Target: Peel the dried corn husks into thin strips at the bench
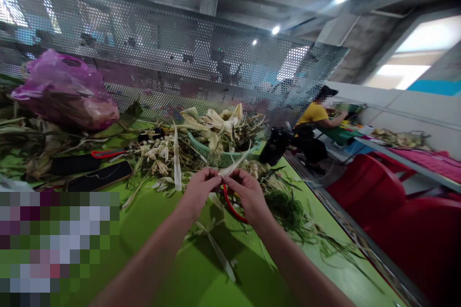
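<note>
Both my hands meet over the green table. My left hand is closed, pinching the lower end of a pale strip of leaf that rises up and to the right. My right hand is closed too, pinching the same strip beside it, and red-handled scissors hang from its fingers. Pale leaf strips lie on the table under my forearms.
A green basket heaped with pale husks stands behind my hands, with a pink plastic bag and two dark phones to the left. A perforated metal screen backs the table. A person in a yellow shirt sits at the right near red chairs.
</note>
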